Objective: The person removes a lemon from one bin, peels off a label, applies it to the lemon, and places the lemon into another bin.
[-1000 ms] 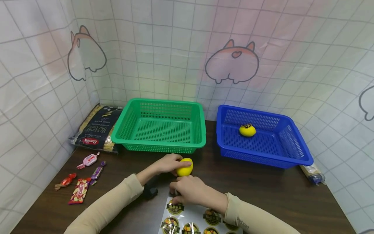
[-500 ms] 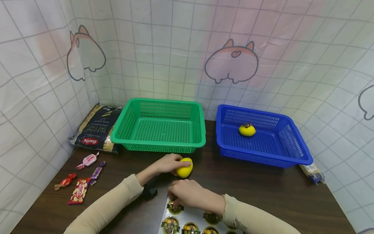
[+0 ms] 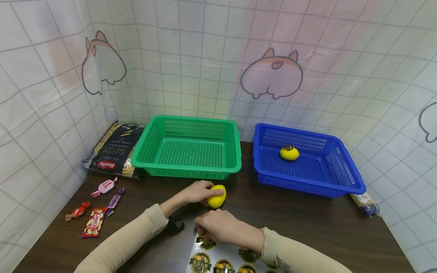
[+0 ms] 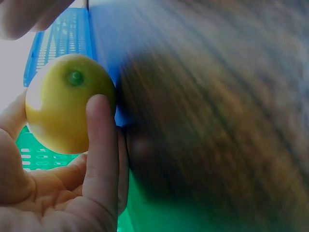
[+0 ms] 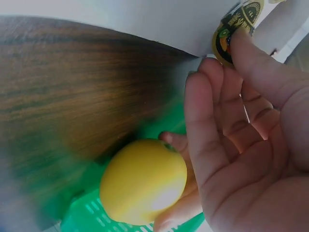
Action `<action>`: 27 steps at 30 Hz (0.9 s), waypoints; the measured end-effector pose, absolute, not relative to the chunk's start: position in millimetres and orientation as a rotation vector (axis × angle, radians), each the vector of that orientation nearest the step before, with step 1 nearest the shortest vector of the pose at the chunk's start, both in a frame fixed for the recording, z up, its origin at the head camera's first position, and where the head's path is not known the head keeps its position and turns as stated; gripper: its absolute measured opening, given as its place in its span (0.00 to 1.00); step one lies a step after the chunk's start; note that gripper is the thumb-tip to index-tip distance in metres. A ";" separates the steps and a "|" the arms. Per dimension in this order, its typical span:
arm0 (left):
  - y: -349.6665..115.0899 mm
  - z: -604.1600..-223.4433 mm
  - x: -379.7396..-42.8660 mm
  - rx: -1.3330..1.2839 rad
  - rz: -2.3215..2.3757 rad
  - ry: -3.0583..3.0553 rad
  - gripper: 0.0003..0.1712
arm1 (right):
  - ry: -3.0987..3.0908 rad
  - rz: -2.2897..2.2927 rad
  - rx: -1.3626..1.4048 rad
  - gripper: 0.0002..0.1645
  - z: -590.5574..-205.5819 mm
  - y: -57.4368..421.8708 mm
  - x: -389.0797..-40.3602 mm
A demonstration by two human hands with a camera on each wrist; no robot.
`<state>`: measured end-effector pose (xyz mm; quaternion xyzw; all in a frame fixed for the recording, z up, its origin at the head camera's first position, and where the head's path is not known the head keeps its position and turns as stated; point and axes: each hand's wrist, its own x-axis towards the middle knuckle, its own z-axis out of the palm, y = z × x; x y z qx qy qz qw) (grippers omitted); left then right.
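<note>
My left hand [image 3: 196, 192] grips a yellow lemon [image 3: 217, 199] on the dark table in front of the green basket. In the left wrist view, the thumb and fingers curl round the lemon [image 4: 63, 108], its green stem tip showing. Just nearer to me, my right hand [image 3: 222, 227] is at the top left corner of a white sheet of round stickers [image 3: 227, 251]. The right wrist view shows its thumb on a black and gold sticker [image 5: 222, 46] at the sheet's corner, fingertips curled behind the edge. Part of that sticker is hidden by the thumb.
A green basket [image 3: 191, 171] stands behind the hands. The blue basket [image 3: 300, 187] to its right contains another lemon [image 3: 289, 153] with a sticker. Left are a pasta bag [image 3: 114, 149] and several wrapped sweets [image 3: 93, 222]. A small packet [image 3: 365, 203] lies at far right.
My right hand has drawn slightly toward me and left, away from the lemon, its fingers curling more at the sheet's corner. The left hand and lemon stay in place.
</note>
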<state>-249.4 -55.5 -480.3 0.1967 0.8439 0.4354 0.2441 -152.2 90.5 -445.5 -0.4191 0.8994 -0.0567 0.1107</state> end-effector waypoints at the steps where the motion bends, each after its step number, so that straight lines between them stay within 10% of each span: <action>1: -55.2 -481.0 -249.1 0.539 1.187 2.307 0.31 | 2.644 -0.168 -1.233 0.14 -445.4 91.6 -151.8; 27: -55.3 -481.1 -248.1 0.557 1.173 2.339 0.30 | 2.697 -0.244 -1.291 0.13 -408.7 112.7 -160.3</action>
